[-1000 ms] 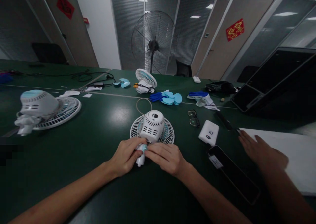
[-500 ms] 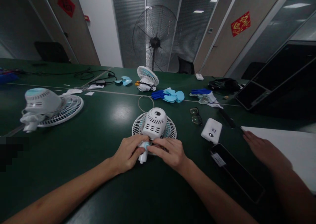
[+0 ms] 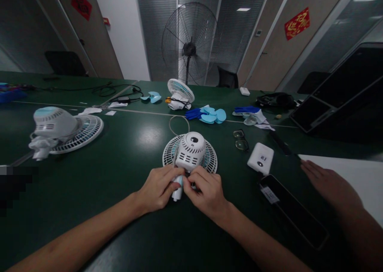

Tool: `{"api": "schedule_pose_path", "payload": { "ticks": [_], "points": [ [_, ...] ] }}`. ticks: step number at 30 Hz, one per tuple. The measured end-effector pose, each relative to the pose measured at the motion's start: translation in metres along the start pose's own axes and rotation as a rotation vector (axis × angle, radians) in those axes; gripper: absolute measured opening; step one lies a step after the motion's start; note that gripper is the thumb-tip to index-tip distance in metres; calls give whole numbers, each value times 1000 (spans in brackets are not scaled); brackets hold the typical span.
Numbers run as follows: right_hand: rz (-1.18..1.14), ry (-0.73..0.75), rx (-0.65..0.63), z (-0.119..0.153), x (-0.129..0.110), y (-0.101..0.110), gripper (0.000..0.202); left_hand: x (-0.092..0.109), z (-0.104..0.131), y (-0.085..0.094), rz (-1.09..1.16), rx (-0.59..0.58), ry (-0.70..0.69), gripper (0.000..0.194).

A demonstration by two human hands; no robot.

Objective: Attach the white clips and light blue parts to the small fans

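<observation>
A small white fan (image 3: 190, 149) lies face down on the dark green table, its round grille under the motor housing. My left hand (image 3: 160, 187) is closed around the fan's white and light-blue neck (image 3: 177, 188), thumb toward me. On the neck's right side, my right hand (image 3: 207, 190) has its thumb and forefinger pinched together close to the joint below the housing. Whatever lies between those fingertips is too small or too hidden to make out. Behind the fan, a thin pale cable loop (image 3: 179, 124) rests on the table.
Another fan (image 3: 56, 124) lies at the left, and a third (image 3: 179, 94) stands farther back. Light-blue blades (image 3: 213, 115), glasses (image 3: 241, 140), a white power bank (image 3: 261, 158) and a black flat case (image 3: 295, 210) are around. At the right, another person's hand (image 3: 332, 184) rests by a white sheet.
My right hand's fingers have drawn in from lying across the neck to a pinch beside the joint. My left hand keeps its hold. The whole view has shifted slightly.
</observation>
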State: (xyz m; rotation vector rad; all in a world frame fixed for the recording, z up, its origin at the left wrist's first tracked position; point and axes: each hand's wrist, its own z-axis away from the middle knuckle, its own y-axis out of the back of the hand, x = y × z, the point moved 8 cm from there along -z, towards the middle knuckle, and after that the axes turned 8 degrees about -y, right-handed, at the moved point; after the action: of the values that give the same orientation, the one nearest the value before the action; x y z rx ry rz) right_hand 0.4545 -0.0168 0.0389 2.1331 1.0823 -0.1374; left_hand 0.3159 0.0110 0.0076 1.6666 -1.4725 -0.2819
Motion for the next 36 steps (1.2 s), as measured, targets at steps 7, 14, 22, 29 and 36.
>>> {"api": "schedule_pose_path", "payload": {
  "ticks": [7,14,22,29,36],
  "points": [
    [22,249,-104,5,2,3,20,-4,1,4,65,45,13,32],
    [1,260,-54,4,7,6,14,-3,0,3,54,35,-6,33],
    [-154,-240,-74,0,6,-3,27,-1,-1,1,40,9,18,39],
    [35,219,-83,7,-2,4,18,-7,3,2,85,35,38,36],
    [41,262,-50,6,5,9,18,-6,4,2,64,36,12,33]
  ]
}}
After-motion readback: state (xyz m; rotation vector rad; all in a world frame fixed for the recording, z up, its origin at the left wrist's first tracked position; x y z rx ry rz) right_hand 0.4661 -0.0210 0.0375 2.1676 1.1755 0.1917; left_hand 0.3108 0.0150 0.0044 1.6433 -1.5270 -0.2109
